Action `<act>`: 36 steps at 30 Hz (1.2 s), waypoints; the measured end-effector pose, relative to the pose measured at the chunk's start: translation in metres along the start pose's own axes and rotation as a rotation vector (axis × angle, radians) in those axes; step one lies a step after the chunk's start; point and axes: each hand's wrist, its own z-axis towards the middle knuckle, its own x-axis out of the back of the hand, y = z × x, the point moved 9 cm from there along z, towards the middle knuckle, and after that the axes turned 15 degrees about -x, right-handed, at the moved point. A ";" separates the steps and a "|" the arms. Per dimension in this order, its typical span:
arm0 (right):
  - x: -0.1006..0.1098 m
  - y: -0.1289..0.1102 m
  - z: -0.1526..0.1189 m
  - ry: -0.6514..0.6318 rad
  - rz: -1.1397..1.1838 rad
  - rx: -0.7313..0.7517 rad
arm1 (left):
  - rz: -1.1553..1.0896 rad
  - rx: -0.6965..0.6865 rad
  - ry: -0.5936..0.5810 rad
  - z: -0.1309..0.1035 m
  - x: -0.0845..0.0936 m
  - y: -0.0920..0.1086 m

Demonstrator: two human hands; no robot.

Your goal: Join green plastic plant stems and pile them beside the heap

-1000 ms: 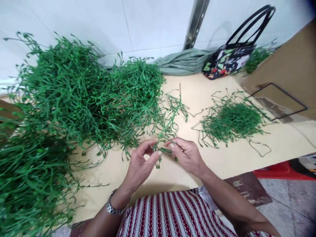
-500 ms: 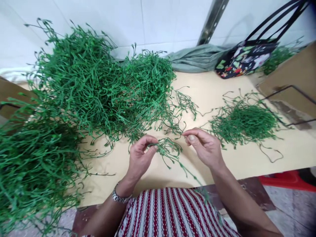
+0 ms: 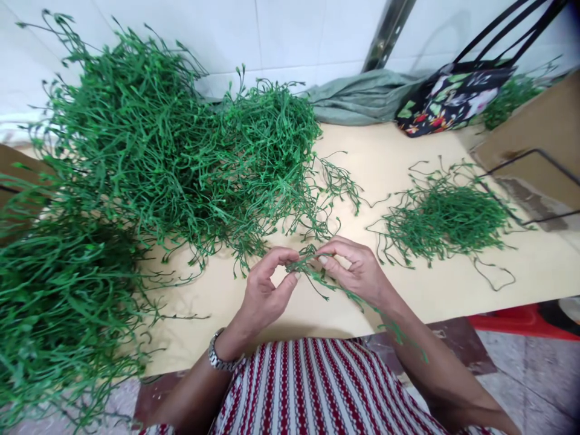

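Observation:
Between my hands, over the front of the table, is a small bunch of thin green stems point(image 3: 324, 278) with little knobbed tips. My left hand point(image 3: 270, 289), with a metal watch at the wrist, pinches one end of the bunch between thumb and fingertips. My right hand point(image 3: 356, 270) has its thumb and forefinger closed on stems at the right side of the bunch. Part of the bunch trails down over my right forearm. Just beyond my hands lie loose stems point(image 3: 338, 181) at the edge of a large heap of green stems point(image 3: 181, 151).
Another heap point(image 3: 67, 302) fills the left side. A smaller pile point(image 3: 451, 217) lies on the table point(image 3: 281, 326) at right. Behind stand a floral bag point(image 3: 457, 99), a grey-green cloth point(image 3: 362, 96) and a cardboard box point(image 3: 534, 133) with a black wire frame. Something red point(image 3: 521, 320) is below the right edge.
My right hand has moved left to the bunch and now pinches stems there. My left hand has shifted slightly right, still pinching. The view has tilted a little.

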 end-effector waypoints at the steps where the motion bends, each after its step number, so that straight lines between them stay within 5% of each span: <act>1: 0.000 0.000 0.000 -0.003 0.000 0.002 | -0.002 -0.003 -0.007 0.000 0.000 0.001; 12: 0.002 0.013 0.005 0.078 0.011 -0.020 | 0.057 0.066 0.024 0.004 0.005 0.001; 17: 0.058 0.028 0.001 0.287 0.007 0.019 | 0.229 -0.093 0.009 0.013 0.005 0.020; 20: 0.095 0.017 -0.008 0.401 -0.082 0.052 | 0.320 -0.210 -0.045 0.016 -0.004 0.032; 22: 0.087 -0.006 -0.010 0.277 -0.196 0.117 | 0.344 -0.262 -0.088 0.017 -0.013 0.037; 26: 0.026 -0.045 -0.018 -0.096 -0.343 0.268 | 0.374 -0.294 -0.196 0.018 -0.030 0.040; 30: 0.004 -0.045 -0.019 -0.047 -0.340 0.296 | 0.317 -0.273 -0.240 0.017 -0.036 0.038; 36: 0.009 -0.033 -0.022 0.021 -0.259 0.311 | 0.149 -0.131 -0.260 0.012 -0.034 0.029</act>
